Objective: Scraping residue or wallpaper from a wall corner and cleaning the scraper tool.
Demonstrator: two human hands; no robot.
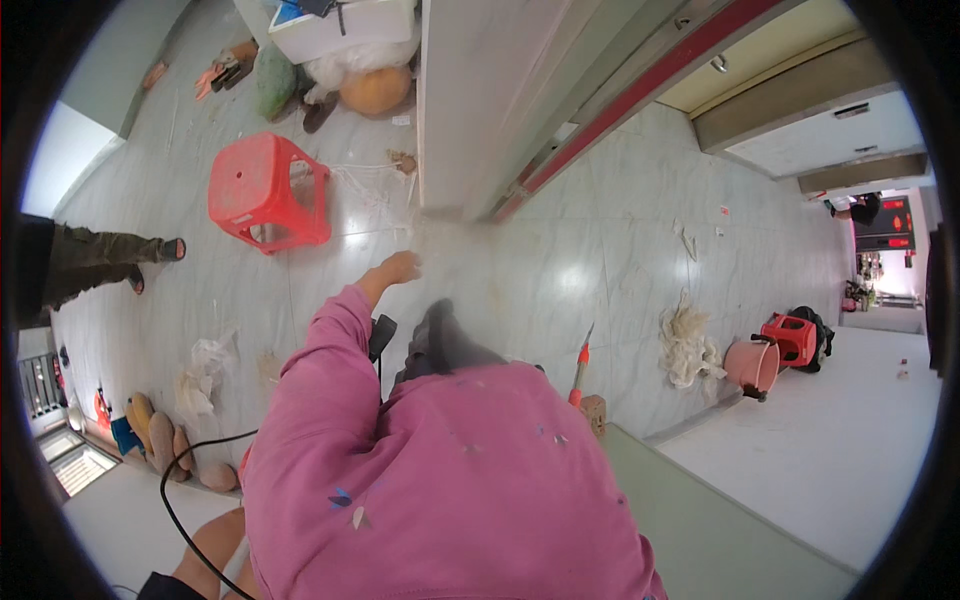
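My left hand [401,266] reaches out in front of my body, above the tiled floor. It is blurred, so whether its fingers are apart or closed is unclear, and no object shows in it. My right hand is out of view, and the pink sleeve on that side hangs low. A dark device [382,337] with a cord is beside my left forearm. The nearest large thing to my left hand is a red plastic stool [244,180], up and to its left. On my right, a pointed tool with a red handle [581,367] lies by a brown block [594,414].
A door frame [630,105] stands ahead. Pumpkins [375,90], a green gourd [275,82] and a white foam box [345,34] are at upper left. Another person's legs [112,251] are at left. A pink bucket [750,366] stands at right. A black cable [169,495] loops at lower left.
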